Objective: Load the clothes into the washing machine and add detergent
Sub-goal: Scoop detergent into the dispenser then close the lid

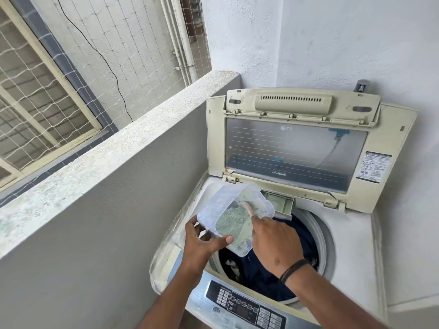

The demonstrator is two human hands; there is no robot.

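A top-loading washing machine (351, 245) stands with its lid (294, 150) raised against the wall. Dark navy clothes (266, 274) fill its drum. My left hand (204, 241) grips a clear plastic tub (235, 214) of greenish detergent powder, tilted over the drum's left rim. My right hand (273, 236) reaches into the tub, its fingers down in the powder; the fingertips are partly hidden behind the plastic. A detergent drawer slot (280, 203) sits open at the back of the drum opening.
The control panel (244, 305) runs along the machine's front edge. A grey parapet wall (114, 176) stands close on the left, with netting and a window grille beyond. White walls close in behind and to the right.
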